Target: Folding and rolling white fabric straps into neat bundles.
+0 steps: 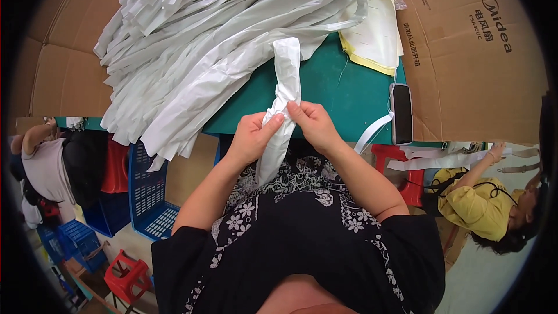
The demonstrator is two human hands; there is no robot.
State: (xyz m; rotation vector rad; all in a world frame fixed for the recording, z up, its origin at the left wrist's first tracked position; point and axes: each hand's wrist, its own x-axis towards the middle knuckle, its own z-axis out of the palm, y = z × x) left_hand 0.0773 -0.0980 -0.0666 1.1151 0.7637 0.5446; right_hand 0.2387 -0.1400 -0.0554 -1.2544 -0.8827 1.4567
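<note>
**White strip (pixel 285 96) pinched above the near edge of the green table (pixel 328 78)**

The long axis of the strip runs away from the person, nearly square to the near edge of the table. Its far end lies over the table and leans a little to the right; its near end hangs past the table edge, above the person's lap, and is shifted slightly to the left. The middle is creased and gathered where the fingers press it.

The left hand (pixel 253 135) is closed to a pinch on the left side of the strip, with its thumb on top. The right hand (pixel 314 122) pinches the strip from the right side, its thumb a little further toward the table than the left thumb. So the strip passes between the 2 hands, and a longer part of it seems to extend beyond them on each end.

On the left and far part of the table lies a big pile of white strips (pixel 203 52), and some ends hang over the near edge. At the table's right side there are a yellow-edged white piece (pixel 375 38) and, nearer, a phone (pixel 401 113) with dark screen. Left of the table's near edge, lower down, stands a blue crate (pixel 136 192). To the right of the table, a co-worker in a yellow top (pixel 482 203) handles a pale strip (pixel 436 161).
</note>
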